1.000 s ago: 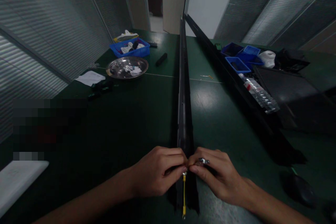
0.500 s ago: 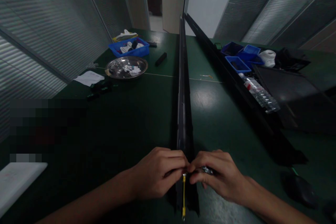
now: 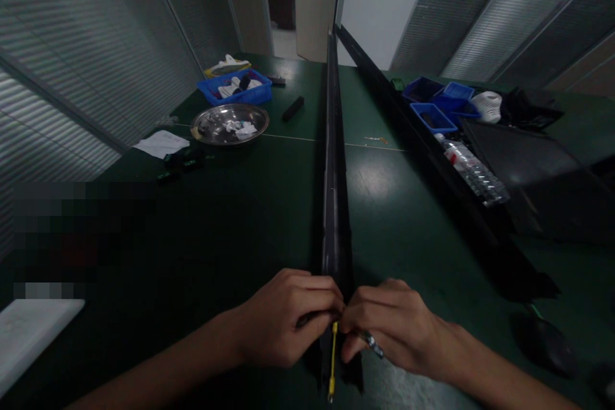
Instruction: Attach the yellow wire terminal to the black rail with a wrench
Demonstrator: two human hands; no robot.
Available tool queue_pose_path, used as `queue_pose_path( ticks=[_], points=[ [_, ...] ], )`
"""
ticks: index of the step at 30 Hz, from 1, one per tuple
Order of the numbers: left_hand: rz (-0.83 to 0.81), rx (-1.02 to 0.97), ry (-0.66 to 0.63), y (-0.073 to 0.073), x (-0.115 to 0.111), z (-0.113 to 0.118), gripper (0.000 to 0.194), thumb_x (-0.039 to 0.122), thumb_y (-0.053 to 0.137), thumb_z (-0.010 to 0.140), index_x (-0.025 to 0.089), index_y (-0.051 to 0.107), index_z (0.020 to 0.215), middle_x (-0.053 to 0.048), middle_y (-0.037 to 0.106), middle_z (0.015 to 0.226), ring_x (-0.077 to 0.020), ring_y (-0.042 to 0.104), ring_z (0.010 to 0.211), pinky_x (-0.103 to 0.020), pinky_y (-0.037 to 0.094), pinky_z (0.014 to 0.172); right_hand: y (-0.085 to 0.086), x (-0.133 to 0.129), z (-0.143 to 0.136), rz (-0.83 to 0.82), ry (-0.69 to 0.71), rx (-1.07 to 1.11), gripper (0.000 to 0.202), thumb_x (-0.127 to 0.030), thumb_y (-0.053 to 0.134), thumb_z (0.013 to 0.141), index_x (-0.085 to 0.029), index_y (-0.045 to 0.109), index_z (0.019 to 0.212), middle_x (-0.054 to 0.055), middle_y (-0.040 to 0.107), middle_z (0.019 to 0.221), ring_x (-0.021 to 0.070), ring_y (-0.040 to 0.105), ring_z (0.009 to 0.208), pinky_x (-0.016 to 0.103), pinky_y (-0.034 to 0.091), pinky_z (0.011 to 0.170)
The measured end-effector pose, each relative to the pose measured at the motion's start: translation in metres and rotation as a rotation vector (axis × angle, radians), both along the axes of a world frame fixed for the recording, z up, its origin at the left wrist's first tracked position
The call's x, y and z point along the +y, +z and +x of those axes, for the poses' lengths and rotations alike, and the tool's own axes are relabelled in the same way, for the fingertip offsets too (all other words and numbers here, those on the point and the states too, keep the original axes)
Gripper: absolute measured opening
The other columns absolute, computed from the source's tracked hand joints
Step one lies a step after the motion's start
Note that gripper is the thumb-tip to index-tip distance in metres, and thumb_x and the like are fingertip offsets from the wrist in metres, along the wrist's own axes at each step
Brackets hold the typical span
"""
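Observation:
A long black rail (image 3: 331,205) runs away from me down the middle of the green table. Over its near end my left hand (image 3: 286,317) is closed in a pinch, fingertips against the rail; what lies between them is hidden. Right beside it, nearly touching, my right hand (image 3: 401,327) is closed with a small shiny metallic object (image 3: 373,344) sticking out between thumb and fingers; its kind does not show clearly. A thin yellow piece (image 3: 333,359) with metal at its lower end lies along the rail, its top just under my fingertips.
Another long black rail (image 3: 432,163) slants along the right. Beyond it are a plastic bottle (image 3: 473,170), blue bins (image 3: 432,117) and a black mouse (image 3: 545,343). A metal dish (image 3: 229,125), a blue basket (image 3: 235,90) and paper (image 3: 162,143) stand at back left.
My right hand has turned, and the shiny object now points down and toward me. The yellow piece has tilted slightly, its lower end shifting left. My left hand stays nearly in place.

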State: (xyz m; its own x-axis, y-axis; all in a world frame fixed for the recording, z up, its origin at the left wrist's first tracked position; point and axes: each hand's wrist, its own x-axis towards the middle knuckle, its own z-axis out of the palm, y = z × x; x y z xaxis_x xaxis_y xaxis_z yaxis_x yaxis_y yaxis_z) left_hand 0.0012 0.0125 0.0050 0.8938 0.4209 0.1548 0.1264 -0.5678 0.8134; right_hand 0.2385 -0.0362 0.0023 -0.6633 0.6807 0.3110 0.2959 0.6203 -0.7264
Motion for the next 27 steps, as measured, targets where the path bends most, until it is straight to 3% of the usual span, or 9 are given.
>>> queue_pose_path(
  ticks=[6, 11, 15, 20, 27],
  points=[
    [-0.027, -0.042, -0.006, 0.001, 0.001, 0.000, 0.023, 0.005, 0.049, 0.093, 0.014, 0.068, 0.103, -0.008, 0.070, 0.102, -0.0192, 0.070, 0.091, -0.033, 0.056, 0.082, 0.006, -0.001, -0.009, 0.161, -0.015, -0.052, 0.029, -0.032, 0.040, 0.112, -0.017, 0.062, 0.102, 0.001, 0.063, 0.083, 0.0111, 0.058, 0.067, 0.027, 0.040, 0.059],
    [-0.058, -0.072, 0.007, 0.002, 0.000, 0.000, 0.025, 0.004, 0.048, 0.094, 0.013, 0.069, 0.105, -0.009, 0.070, 0.105, -0.0196, 0.070, 0.093, -0.032, 0.057, 0.083, 0.004, -0.002, -0.014, 0.168, -0.048, -0.056, 0.024, -0.031, 0.053, 0.107, -0.019, 0.059, 0.088, -0.003, 0.057, 0.076, 0.0099, 0.052, 0.062, 0.027, 0.036, 0.055],
    [-0.119, -0.061, 0.045, 0.001, 0.000, 0.001, 0.021, 0.006, 0.049, 0.098, 0.013, 0.066, 0.107, -0.009, 0.068, 0.107, -0.0194, 0.068, 0.097, -0.031, 0.056, 0.086, 0.008, -0.001, -0.013, 0.070, -0.137, -0.089, 0.014, -0.027, 0.054, 0.106, -0.019, 0.062, 0.099, -0.001, 0.061, 0.082, 0.0113, 0.058, 0.068, 0.027, 0.037, 0.059],
    [-0.097, -0.046, 0.065, -0.002, 0.001, 0.000, 0.021, 0.012, 0.045, 0.105, 0.014, 0.064, 0.112, -0.008, 0.067, 0.102, -0.0179, 0.065, 0.093, -0.029, 0.053, 0.082, 0.018, 0.005, -0.011, -0.106, -0.253, 0.109, 0.014, -0.024, 0.052, 0.107, -0.018, 0.061, 0.097, -0.002, 0.061, 0.080, 0.0095, 0.059, 0.068, 0.023, 0.041, 0.063],
    [-0.067, -0.040, 0.058, -0.003, 0.001, 0.000, 0.020, 0.011, 0.045, 0.104, 0.013, 0.065, 0.105, -0.007, 0.065, 0.096, -0.0177, 0.064, 0.087, -0.028, 0.052, 0.079, 0.017, 0.009, -0.010, -0.201, -0.185, 0.160, 0.017, -0.025, 0.052, 0.108, -0.019, 0.061, 0.096, 0.000, 0.061, 0.084, 0.0106, 0.060, 0.074, 0.022, 0.044, 0.068]
  ],
)
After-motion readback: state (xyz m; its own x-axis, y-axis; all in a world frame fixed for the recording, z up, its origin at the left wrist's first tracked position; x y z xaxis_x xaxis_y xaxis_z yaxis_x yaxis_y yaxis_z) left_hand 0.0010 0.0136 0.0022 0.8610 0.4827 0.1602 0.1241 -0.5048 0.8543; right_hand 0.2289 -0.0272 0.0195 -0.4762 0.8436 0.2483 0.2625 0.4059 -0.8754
